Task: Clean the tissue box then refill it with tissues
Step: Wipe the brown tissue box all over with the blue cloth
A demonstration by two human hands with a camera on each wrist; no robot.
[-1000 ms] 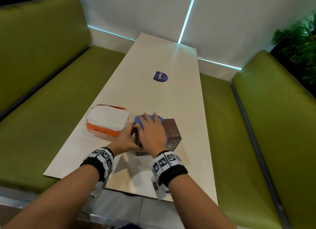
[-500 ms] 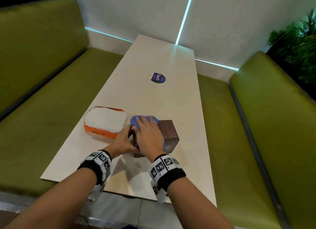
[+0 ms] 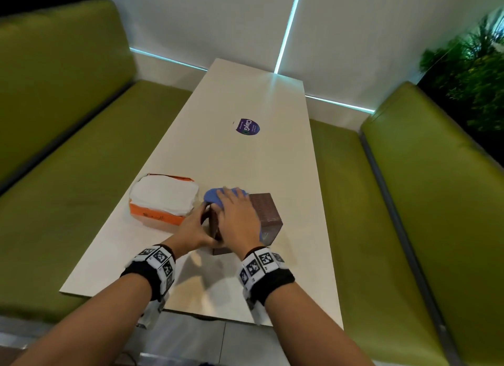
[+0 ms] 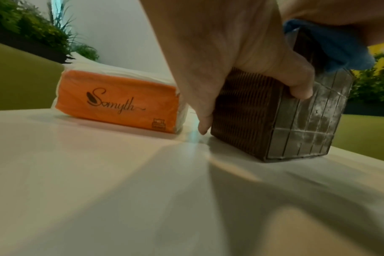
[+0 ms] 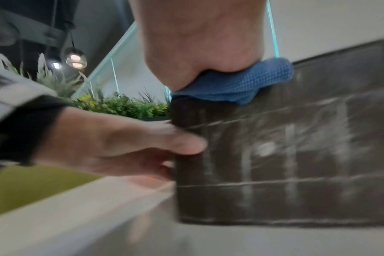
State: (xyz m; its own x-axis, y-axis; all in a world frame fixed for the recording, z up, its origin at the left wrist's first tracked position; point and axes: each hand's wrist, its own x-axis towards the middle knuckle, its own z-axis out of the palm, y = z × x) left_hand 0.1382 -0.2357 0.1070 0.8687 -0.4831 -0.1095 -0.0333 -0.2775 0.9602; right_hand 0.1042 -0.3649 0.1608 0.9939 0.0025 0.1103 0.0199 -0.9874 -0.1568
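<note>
A brown ribbed tissue box (image 3: 266,210) stands on the white table (image 3: 245,161) near its front edge. My left hand (image 3: 196,226) grips the box's near left corner, thumb on the dusty near face (image 4: 307,129) and fingers on the left side. On the box's top, my right hand (image 3: 237,215) lies flat and presses a blue cloth (image 3: 214,197), which sticks out past the fingertips. The cloth (image 5: 230,84) is bunched under the palm. An orange pack of white tissues (image 3: 163,202) lies just left of the box, apart from it. The box's top is hidden.
A purple sticker (image 3: 246,126) sits mid-table. Green benches run along the left (image 3: 68,174) and right (image 3: 436,188) of the table. Plants (image 3: 471,65) stand behind the right bench. The table's front edge (image 3: 191,308) is close to my wrists.
My right hand has slid the blue cloth a little leftward across the box's top. The left hand keeps its grip on the box, which has stayed in place.
</note>
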